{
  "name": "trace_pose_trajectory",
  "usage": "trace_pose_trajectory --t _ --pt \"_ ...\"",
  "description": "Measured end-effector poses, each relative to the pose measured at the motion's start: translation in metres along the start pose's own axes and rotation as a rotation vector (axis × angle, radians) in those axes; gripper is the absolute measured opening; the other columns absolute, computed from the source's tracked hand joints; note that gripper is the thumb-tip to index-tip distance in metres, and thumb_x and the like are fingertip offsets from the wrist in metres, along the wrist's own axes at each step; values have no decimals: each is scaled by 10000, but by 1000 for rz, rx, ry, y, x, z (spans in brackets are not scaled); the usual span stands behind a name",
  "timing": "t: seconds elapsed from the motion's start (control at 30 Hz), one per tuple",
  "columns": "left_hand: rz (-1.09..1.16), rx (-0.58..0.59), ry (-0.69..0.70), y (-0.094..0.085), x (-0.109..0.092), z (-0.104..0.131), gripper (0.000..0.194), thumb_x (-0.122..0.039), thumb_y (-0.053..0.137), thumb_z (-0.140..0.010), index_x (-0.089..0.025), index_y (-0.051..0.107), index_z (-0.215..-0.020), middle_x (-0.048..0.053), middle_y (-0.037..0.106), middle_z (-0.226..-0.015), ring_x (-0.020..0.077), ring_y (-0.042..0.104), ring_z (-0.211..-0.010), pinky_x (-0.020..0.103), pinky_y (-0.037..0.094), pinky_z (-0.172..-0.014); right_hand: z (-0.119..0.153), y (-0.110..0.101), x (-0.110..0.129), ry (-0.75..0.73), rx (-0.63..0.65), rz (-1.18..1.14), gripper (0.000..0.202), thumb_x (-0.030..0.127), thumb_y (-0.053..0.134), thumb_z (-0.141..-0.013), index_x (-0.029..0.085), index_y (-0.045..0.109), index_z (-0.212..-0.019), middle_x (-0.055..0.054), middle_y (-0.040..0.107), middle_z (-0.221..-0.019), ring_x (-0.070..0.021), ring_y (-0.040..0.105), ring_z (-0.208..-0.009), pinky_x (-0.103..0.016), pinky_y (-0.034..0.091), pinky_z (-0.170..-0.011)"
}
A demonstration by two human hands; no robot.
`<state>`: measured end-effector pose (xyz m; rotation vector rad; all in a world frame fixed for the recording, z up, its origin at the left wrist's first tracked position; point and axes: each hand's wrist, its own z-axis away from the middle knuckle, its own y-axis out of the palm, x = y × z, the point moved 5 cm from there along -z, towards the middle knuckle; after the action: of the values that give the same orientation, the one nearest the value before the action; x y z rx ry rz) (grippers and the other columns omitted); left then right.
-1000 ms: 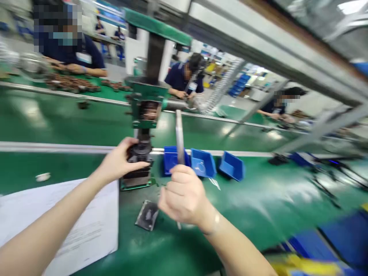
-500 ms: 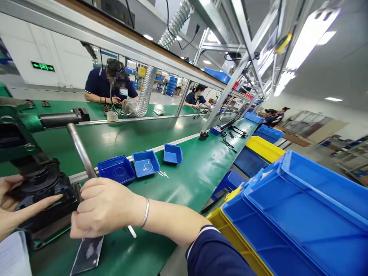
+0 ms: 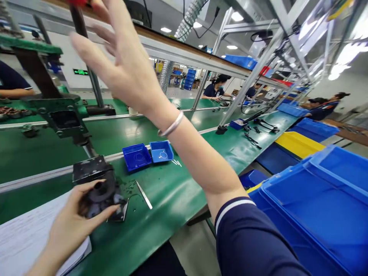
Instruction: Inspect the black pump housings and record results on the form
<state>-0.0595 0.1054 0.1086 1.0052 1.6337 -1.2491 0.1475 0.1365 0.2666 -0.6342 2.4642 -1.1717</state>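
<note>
In my left hand (image 3: 67,226) is a black machined part with a round collar (image 3: 102,191), held between thumb and fingers above the bench. It is in front of the black base block (image 3: 87,168) of a green hand press (image 3: 64,117). My right hand (image 3: 129,74) is raised at upper centre, fingers apart and slightly blurred, holding nothing. Beside it the press lever (image 3: 93,82) stands nearly upright, a red knob (image 3: 77,2) at its top. Whether the fingertips touch the lever I cannot tell. Metal tweezers (image 3: 144,195) lie right of the black part.
Paper sheets (image 3: 25,230) lie at lower left. Two blue trays (image 3: 136,158) stand beyond the tweezers, with thin white sticks (image 3: 176,163) nearby. Large blue bins (image 3: 316,203) are stacked at right. A metal upright (image 3: 244,90) supports the overhead shelf. Co-workers sit across the bench.
My right hand has let go of the lever and opened; the lever has swung up. My left hand has brought the black part out from under the press. The view has shifted.
</note>
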Motion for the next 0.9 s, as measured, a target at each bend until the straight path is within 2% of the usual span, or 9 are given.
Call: trace_pose_trajectory --t 0.07,0.17,0.27,0.43,0.5,0.57,0.67,0.8,0.9 --pt "20 79 68 23 -5 19 605 -473 833 -590 -356 539 -1106 -36 651 -1178 270 667 -1061 503 510 -1032 11 3 2 21 0 -169 359 384 496 -924 128 636 -715 -22 673 -882 -138 634 -938 -272 522 -775" --pt "19 155 152 60 -5 31 593 -449 795 -684 -300 500 -1177 43 601 -1230 265 630 -1118 480 492 -1031 38 7 5 63 20 -404 201 315 579 -908 149 649 -996 -70 667 -1036 -181 627 -1019 -321 547 -829" --pt "42 172 212 102 -6 35 546 -394 758 -751 -285 478 -1207 67 558 -1240 254 591 -1150 452 483 -1014 88 18 -4 187 67 -580 336 250 600 -905 167 537 -1224 -106 623 -1166 -203 599 -1095 -337 549 -856" --pt "110 247 287 191 -8 46 443 -314 693 -815 -262 476 -1198 81 536 -1197 255 542 -1169 462 461 -1010 200 43 -36 605 -88 -524 305 227 545 -929 179 497 -1226 -145 574 -1249 -234 581 -1127 -355 539 -818" --pt "120 289 283 224 -2 52 425 -279 667 -826 -248 467 -1200 92 531 -1177 269 531 -1170 504 444 -1024 232 53 -40 665 -97 -479 304 227 513 -947 191 515 -1249 -151 555 -1302 -251 553 -1196 -406 520 -912" --pt "126 329 283 246 5 57 430 -236 631 -832 -238 447 -1221 108 504 -1206 278 507 -1205 533 420 -1051 250 62 -39 647 -30 -457 340 226 487 -964 223 529 -1301 -137 530 -1363 -255 512 -1270 -446 471 -1019" --pt "121 413 303 255 12 62 521 -181 609 -809 -228 410 -1288 142 397 -1353 279 420 -1325 531 364 -1120 260 71 -37 586 86 -382 394 225 480 -973 283 533 -1359 -103 482 -1445 -261 465 -1333 -465 427 -1069" --pt "91 600 348 237 10 57 636 -155 620 -773 -260 416 -1366 112 356 -1443 252 339 -1410 462 336 -1166 264 75 -40 515 156 -314 413 208 475 -977 310 535 -1373 -85 460 -1476 -268 429 -1362 -467 419 -1043" --pt "76 709 364 226 6 45 569 -193 573 -840 -306 447 -1384 85 381 -1462 228 376 -1398 426 363 -1154 266 75 -43 498 160 -322 410 231 500 -969 317 539 -1368 -82 460 -1477 -265 435 -1350 -452 433 -1016"
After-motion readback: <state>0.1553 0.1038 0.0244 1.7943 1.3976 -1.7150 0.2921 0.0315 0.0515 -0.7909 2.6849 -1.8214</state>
